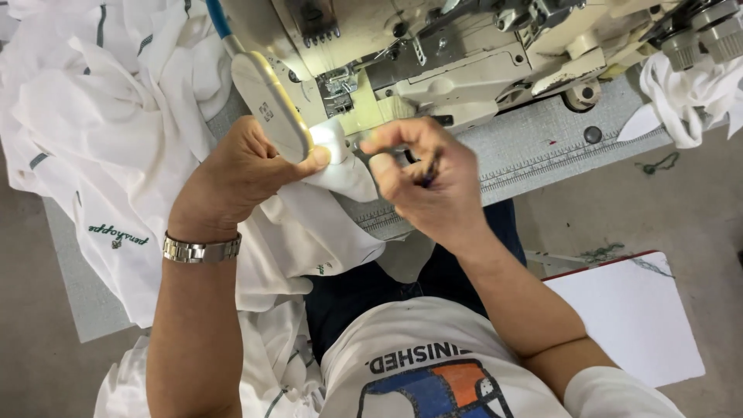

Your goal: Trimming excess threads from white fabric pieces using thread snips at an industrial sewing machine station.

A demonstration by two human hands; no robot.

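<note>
cloth point(340, 174) at 12 o'clock of the lap, under machine point(433, 54) | left hand point(240, 174) pinches its edge closed | right hand point(422, 182) curled shut on small dark tool point(428, 174), kind unclear | likely soft, light, limp: take by the edge | 1 machine, 1 lamp point(271, 104), 2 hands

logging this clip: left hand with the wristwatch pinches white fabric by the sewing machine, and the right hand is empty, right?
Not quite. In the head view the right hand grips a small dark tool, not empty. The rest stands: the left hand, wristwatch on it, pinches white fabric by the sewing machine.
</note>
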